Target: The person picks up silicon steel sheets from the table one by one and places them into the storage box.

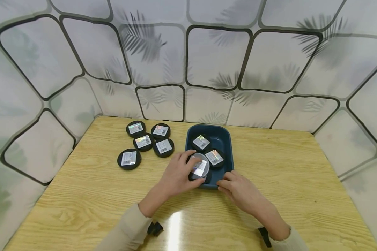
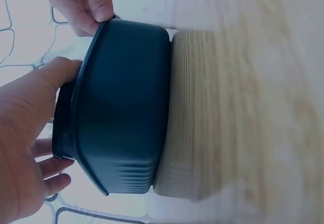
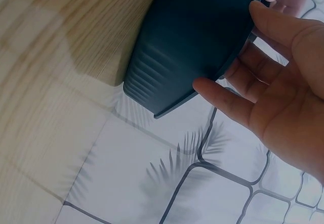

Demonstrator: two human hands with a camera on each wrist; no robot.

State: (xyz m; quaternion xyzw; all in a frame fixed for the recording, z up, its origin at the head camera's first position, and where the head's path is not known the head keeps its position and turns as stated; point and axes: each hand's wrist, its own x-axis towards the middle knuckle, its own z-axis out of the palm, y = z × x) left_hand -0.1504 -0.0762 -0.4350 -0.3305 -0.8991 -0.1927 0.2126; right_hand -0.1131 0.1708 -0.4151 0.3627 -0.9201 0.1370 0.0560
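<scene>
A pale wall, printed with dark cell outlines and grey fronds, stood behind the yellow wood-grain desk; on the desk the smooth blue bin, rounded at the corners and ribbed on part of its outer side, opened upward, its long axis running away from the person towards the wall.

The right hand gripped the rim at the bin's near right corner, its fingers bent; the left hand held the grey-topped disc at the near left corner, thumb on the near side, fingers parted only as wide as the disc and curved round its far edge.

That disc lay flat, label side up, at rim height, between thumb and fingers; two black discs lay beyond it inside the bin, and five loose discs sat left of the bin, round and flat; their small silvery labels faced up, some with rainbow glints.
</scene>
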